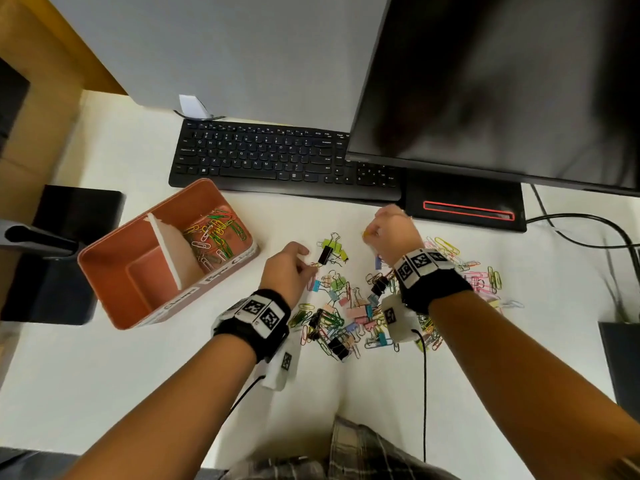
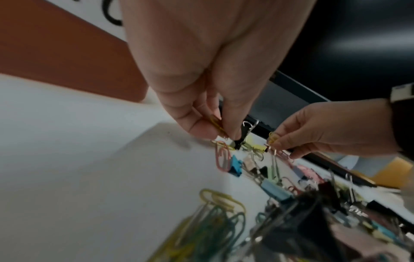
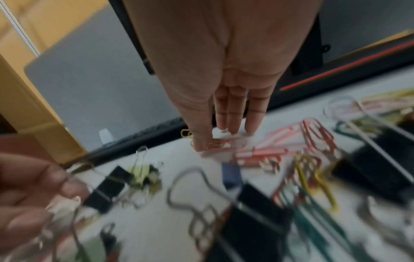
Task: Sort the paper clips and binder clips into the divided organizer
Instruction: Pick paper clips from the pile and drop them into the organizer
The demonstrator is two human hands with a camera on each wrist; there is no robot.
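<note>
White desk; far: black keyboard. Left: orange organizer, paper clips in far compartment. Centre-right: mixed clip pile. Left hand pinched yellow paper clip. Right hand pinched another yellow clip.

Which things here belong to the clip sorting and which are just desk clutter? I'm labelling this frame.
Part of the job:
orange organizer
sorted paper clips
mixed clip pile
left hand
right hand

Just lying about:
keyboard
monitor
black cable
</note>
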